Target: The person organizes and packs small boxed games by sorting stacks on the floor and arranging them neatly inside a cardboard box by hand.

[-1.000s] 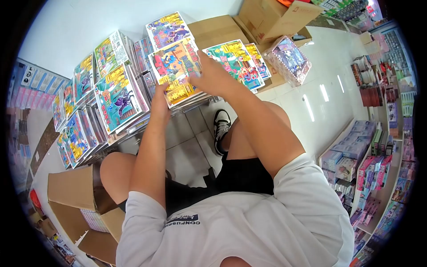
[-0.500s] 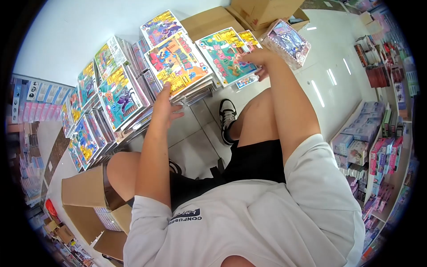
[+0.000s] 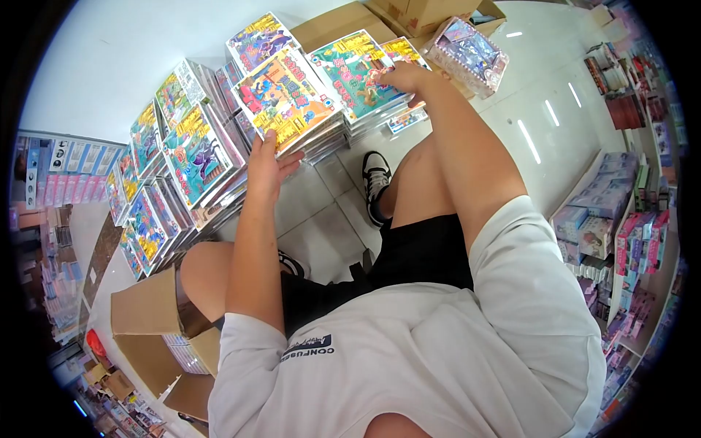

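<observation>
My right hand (image 3: 406, 80) grips the right edge of a flat green cartoon-printed box (image 3: 350, 77), with fingertips on its top face and other fingers down its side. This box rests on a stack of similar flat boxes. My left hand (image 3: 270, 164) touches the near lower edge of an orange cartoon-printed box (image 3: 286, 98), its fingers apart. The orange box tops the neighbouring stack, close against the green one. Further left, another green box (image 3: 197, 157) lies on its own pile. Behind my right hand, part of a yellow-printed box (image 3: 401, 50) shows.
Brown cartons (image 3: 343, 23) stand behind the stacks, beside a clear-wrapped pink package (image 3: 467, 57). An open carton (image 3: 146, 314) sits by my left knee. Stocked shelves (image 3: 635, 241) line the right side. My shoe (image 3: 376, 182) is close to the stacks on the tiled floor.
My right hand has moved the green box left and away from me, squarer over its stack and closer to the orange box. My left hand stays by the orange box's edge.
</observation>
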Available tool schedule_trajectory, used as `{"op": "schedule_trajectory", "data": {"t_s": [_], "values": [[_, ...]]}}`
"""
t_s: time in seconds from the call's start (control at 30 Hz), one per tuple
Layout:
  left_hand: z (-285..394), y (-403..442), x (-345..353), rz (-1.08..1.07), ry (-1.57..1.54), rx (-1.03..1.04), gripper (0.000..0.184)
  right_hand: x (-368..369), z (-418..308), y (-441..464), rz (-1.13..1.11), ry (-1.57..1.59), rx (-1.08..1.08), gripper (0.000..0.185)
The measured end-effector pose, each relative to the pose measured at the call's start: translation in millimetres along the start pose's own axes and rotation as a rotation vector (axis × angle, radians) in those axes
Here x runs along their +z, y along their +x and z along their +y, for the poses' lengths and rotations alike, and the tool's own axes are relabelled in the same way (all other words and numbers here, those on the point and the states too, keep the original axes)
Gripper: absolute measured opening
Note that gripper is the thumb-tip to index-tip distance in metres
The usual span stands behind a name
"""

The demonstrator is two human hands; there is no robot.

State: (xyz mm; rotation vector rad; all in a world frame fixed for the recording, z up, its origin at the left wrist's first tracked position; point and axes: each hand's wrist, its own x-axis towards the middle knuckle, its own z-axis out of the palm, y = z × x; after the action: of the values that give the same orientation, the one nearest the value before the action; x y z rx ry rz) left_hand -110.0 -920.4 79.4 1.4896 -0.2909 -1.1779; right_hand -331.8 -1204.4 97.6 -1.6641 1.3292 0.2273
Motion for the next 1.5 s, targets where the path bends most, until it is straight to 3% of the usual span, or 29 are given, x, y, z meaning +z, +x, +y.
{"op": "schedule_trajectory", "data": {"t_s": [0.3, 0.4, 0.53, 0.63, 0.77, 0.9, 1.03, 1.07, 1.2, 1.23, 1.27, 1.3, 1.37, 1.43, 1.47, 1.5], "values": [[1, 3, 2, 0.017, 0.077, 0.021, 0.055, 1, 13, 11, 0.123, 0.103, -0.095, 0.082], [-1, 0, 2, 0.026, 0.05, 0.036, 0.058, -1, 12, 15, 0.059, 0.103, -0.05, 0.084], [-15, 1, -6, 0.007, 0.002, 0.056, 0.068, 5, 23, 16, -0.005, 0.423, 0.038, 0.109], [-15, -9, -10, -0.006, -0.007, 0.024, 0.082, 17, 25, 2, 0.088, 0.514, 0.276, 0.12], [0, -43, -11, -0.026, -0.123, -0.087, 0.095, 37, 25, -9, 0.083, 0.928, 0.389, 0.128], [26, -106, -15, -0.095, -0.213, -0.052, 0.088, 40, 27, 6, -0.048, 1.196, 0.456, 0.117], [53, -209, -48, -0.102, -0.106, 0.139, 0.07, 44, 15, 1, -0.05, 1.121, 0.297, 0.085], [55, -237, -64, -0.063, -0.073, 0.207, 0.066, 45, 4, -17, -0.089, 1.104, 0.221, 0.072], [41, -340, -146, 0.316, -0.056, 0.472, 0.062, 30, 25, 18, -0.333, 1.288, 0.373, 0.071], [33, -364, -170, 0.464, -0.126, 0.507, 0.057, 34, 20, 16, -0.21, 1.352, 0.419, 0.09], [22, -387, -194, 0.642, -0.136, 0.522, 0.055, 30, 19, 12, -0.232, 1.233, 0.392, 0.104], [6, -407, -217, 0.811, -0.151, 0.531, 0.053, 23, 27, 31, -0.216, 1.279, 0.548, 0.11], [-37, -440, -268, 1.111, -0.07, 0.492, 0.054, 16, 32, 31, -0.268, 1.185, 0.553, 0.109], [-75, -464, -308, 1.232, 0.042, 0.216, 0.055, 16, 28, 27, -0.216, 1.114, 0.555, 0.116], [-96, -473, -331, 1.274, 0.091, 0.076, 0.056, 17, 16, 13, -0.171, 1.172, 0.663, 0.121], [-118, -479, -356, 1.226, 0.145, -0.013, 0.058, 17, 24, 15, -0.214, 1.141, 0.543, 0.127]]}}
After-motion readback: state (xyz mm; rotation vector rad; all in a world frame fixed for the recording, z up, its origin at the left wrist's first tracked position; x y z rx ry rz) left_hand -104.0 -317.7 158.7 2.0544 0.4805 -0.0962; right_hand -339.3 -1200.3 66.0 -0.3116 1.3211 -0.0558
